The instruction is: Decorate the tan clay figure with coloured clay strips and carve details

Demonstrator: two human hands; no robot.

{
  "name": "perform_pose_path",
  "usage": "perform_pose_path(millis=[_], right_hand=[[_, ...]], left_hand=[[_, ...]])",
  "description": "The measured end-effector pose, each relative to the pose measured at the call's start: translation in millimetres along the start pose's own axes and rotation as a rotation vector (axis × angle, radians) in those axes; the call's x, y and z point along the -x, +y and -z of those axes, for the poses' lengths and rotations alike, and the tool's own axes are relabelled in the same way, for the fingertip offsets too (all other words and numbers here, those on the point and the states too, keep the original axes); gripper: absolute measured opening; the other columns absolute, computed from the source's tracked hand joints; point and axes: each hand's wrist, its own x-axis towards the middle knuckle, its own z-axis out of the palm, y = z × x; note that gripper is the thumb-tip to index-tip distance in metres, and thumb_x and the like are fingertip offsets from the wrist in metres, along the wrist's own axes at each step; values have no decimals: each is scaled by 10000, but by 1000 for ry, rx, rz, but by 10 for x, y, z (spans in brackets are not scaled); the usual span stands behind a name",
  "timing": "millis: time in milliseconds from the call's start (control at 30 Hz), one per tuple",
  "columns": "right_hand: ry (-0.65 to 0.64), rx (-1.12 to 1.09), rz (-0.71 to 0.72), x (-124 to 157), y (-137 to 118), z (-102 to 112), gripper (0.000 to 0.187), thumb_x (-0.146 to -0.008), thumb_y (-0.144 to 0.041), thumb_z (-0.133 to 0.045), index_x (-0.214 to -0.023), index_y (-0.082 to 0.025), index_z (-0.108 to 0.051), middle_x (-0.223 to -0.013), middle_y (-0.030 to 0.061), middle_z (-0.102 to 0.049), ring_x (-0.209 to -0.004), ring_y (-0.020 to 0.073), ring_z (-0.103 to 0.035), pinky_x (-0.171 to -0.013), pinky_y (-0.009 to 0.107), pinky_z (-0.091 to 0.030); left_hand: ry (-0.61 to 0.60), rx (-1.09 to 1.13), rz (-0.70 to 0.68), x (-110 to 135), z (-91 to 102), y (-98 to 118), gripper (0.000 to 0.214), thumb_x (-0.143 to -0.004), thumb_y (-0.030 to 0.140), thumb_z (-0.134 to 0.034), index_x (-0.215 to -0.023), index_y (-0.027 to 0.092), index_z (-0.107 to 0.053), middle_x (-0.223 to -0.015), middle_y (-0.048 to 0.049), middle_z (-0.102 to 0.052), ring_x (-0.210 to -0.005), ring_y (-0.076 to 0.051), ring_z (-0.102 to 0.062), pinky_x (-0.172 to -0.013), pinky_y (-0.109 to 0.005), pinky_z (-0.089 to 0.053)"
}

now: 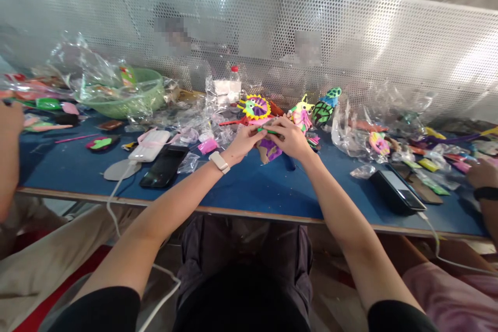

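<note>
"How were the arms set?"

"Both forearms (pixel 344 210) reached forward over the blue table (pixel 241 192), slanting inward so that the hands met near its middle. The left hand (pixel 246 143) came in low, a pale wristband (pixel 220 163) just behind it. The right hand (pixel 290 137) was arched, knuckles raised, its fingertips angled down and inward."

"And the fingers?"

"On both hands they were pinched onto a small green piece (pixel 268 130). Some of the fingers were hidden, so I couldn't tell how those lay."

"Where exactly was the green piece?"

"Between the two sets of fingertips, just above a purple-and-brown piece (pixel 269 151). Whether that lower one was held or lay on the table, I couldn't tell."

"What stood around them?"

"A yellow-rimmed purple figure (pixel 257 108) was behind the hands, a yellow-and-pink figure (pixel 302 113) just behind the right hand, and a green-and-black figure (pixel 323 110) farther right."

"Could you read any writing?"

"A packet (pixel 127 76) in the green basin (pixel 126 106), off to the left, had coloured markings, too small and blurred to make out."
</note>
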Motion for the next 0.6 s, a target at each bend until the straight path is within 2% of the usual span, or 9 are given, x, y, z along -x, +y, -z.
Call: perform_pose_path(millis=[133,233,300,400,500,600], right_hand=[[-39,-12,9,-1,-13,44,423,-1070,-156,-650,-1423,-307,-827,-1309,121,-758,-1234,313,-745,-1102,550,-668],[-21,-17,3,2,23,91,508,-1037,-95,-608,-1472,-287,-786,-1335,122,-790,-1281,322,-741,-1143,573,-641],[-14,-8,-2,6,64,125,546,-982,-47,-600,-1435,-282,-795,-1301,109,-822,-1241,322,-753,-1123,584,-638],[-15,0,25,12,119,168,547,-913,-4,-593,-1318,-275,-841,-1239,91,-858,-1184,324,-764,-1110,605,-624],[-19,-3,78,9,130,197,513,-897,6,-582,-1207,-270,-884,-1176,86,-874,-1132,323,-762,-1093,615,-608],[-21,6,83,2,106,211,519,-871,16,-583,-1145,-282,-907,-1164,92,-858,-1088,315,-742,-1029,592,-605]], left_hand=[[62,-29,-5,-20,35,-36,367,-1001,524,-893,-1192,210,-880,-930,-55,-804,-767,-144,-690,-647,-245,-544],[59,12,25,-31,68,-31,378,-1003,536,-890,-1197,212,-871,-1035,-81,-840,-855,-179,-760,-695,-273,-609],[66,34,43,-32,81,-8,357,-1017,516,-882,-1210,216,-864,-1087,-92,-850,-909,-201,-790,-732,-300,-647],[99,30,59,-33,86,31,284,-1042,468,-864,-1168,213,-863,-1044,-80,-843,-886,-196,-790,-732,-306,-659],[91,30,49,-39,86,42,221,-1074,423,-828,-1150,217,-857,-1064,-74,-839,-895,-186,-783,-769,-312,-662],[88,1,13,-40,89,15,250,-1075,446,-825,-1185,222,-837,-1057,-75,-810,-917,-191,-769,-792,-313,-655]])
